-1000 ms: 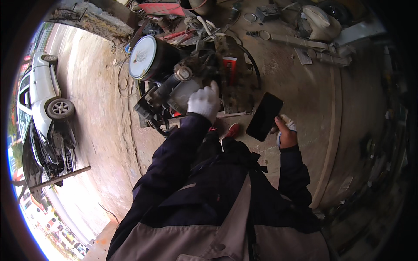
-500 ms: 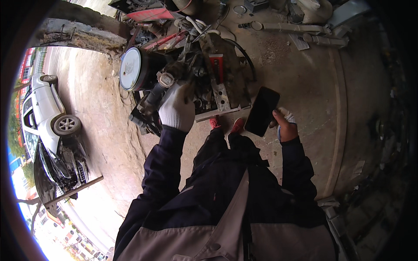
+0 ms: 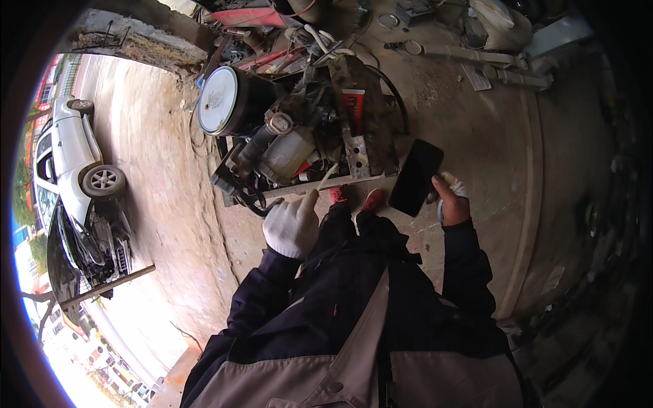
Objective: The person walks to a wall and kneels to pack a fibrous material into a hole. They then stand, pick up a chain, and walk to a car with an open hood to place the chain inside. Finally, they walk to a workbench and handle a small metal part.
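My left hand [image 3: 291,223], in a white knitted glove, is closed around the lower end of a thin pale stick [image 3: 328,177]. It is just in front of a cluttered workbench, and the stick's tip points up toward the bench edge. My right hand [image 3: 451,198] grips a black smartphone [image 3: 415,178], its dark face turned up. The right thumb is bare and lies along the phone's edge; white material shows around the other fingers, which are mostly hidden. On the bench are an engine part with a round cap [image 3: 279,123] and a red tube [image 3: 354,111].
A dark drum with a pale lid [image 3: 218,100] stands at the bench's left. Hoses and red parts [image 3: 248,17] pile up behind. Long metal pieces [image 3: 469,56] lie on the floor at far right. Outside, left, a silver car [image 3: 73,146] has its front stripped.
My left hand has drawn back from the engine parts toward my body, and the thin pale stick now shows in it. My right hand still holds the smartphone in nearly the same place.
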Demonstrator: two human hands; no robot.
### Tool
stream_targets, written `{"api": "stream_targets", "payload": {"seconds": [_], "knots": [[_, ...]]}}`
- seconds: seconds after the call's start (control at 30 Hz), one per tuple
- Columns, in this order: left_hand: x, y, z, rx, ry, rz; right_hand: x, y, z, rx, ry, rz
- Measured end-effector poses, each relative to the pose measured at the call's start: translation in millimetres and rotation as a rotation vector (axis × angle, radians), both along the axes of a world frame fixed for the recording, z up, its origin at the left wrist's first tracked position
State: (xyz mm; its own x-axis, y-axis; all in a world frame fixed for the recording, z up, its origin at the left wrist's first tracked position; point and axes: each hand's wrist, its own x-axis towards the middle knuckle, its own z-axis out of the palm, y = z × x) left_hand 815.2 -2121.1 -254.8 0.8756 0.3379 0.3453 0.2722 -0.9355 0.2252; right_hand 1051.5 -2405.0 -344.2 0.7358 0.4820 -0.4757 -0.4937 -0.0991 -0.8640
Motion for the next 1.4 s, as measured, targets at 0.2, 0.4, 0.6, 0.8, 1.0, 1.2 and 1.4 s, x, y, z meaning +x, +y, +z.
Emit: {"api": "stream_targets", "payload": {"seconds": [0.2,0.4,0.6,0.8,1.0,1.2,1.4], "knots": [[-23,0,4,-0.027,0.226,0.030,3,39,6,-0.038,-0.022,0.017],[-41,23,1,0.035,0.221,0.093,11,86,8,-0.051,-0.044,0.054],[-59,28,-1,-0.014,0.215,0.122,15,130,1,-0.081,-0.043,0.075],[-70,34,-7,-0.059,0.126,0.142,6,155,-1,-0.161,-0.108,0.162],[-77,45,-1,-0.165,0.186,0.153,4,165,-5,-0.208,-0.155,0.283],[-78,60,3,-0.169,0.119,0.073,-2,164,-3,-0.279,-0.321,0.229],[-83,72,9,-0.238,0.100,0.029,-15,191,38,-0.072,-0.581,0.225]]}}
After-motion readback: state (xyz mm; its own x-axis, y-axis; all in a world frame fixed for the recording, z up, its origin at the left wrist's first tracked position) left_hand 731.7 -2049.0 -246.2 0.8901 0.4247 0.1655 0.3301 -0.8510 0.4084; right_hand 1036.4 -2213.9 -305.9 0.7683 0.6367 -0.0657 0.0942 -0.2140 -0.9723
